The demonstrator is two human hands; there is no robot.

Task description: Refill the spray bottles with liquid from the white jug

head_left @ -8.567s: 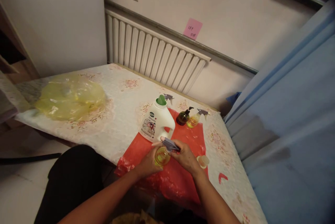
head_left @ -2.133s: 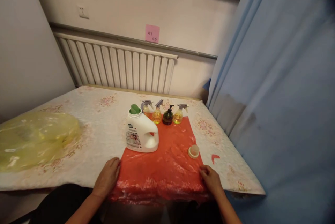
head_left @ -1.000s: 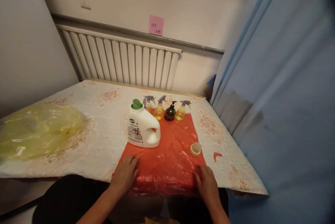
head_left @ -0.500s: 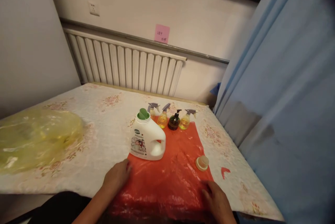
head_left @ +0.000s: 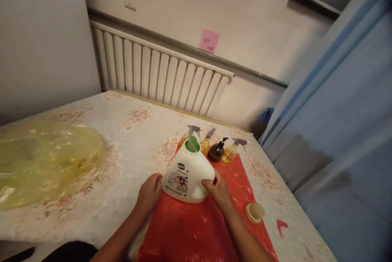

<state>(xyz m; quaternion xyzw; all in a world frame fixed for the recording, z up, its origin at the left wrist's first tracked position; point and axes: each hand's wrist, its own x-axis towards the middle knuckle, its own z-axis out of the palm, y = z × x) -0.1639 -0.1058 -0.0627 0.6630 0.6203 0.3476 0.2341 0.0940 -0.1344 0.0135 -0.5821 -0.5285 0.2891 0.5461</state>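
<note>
A white detergent jug (head_left: 186,174) with a green spout stands on a red plastic sheet (head_left: 199,229) on the table. My left hand (head_left: 149,193) presses against its lower left side, fingers curled around the base. On the other side my right hand (head_left: 218,192) grips the jug at its handle. Behind the jug stand three small yellow spray bottles (head_left: 229,152) and a dark pump bottle (head_left: 216,152). A round yellowish cap (head_left: 254,212) lies on the red sheet to the right of my right wrist.
A floral tablecloth (head_left: 134,139) covers the table. A crumpled yellow plastic bag (head_left: 45,160) lies at the left. A white radiator (head_left: 159,74) runs along the wall behind, with a pink note (head_left: 208,41) above it. A blue curtain (head_left: 343,131) hangs on the right.
Both hands have left the near edge of the red sheet and moved forward onto the white jug, one on each side. The view has swung to the left and closer.
</note>
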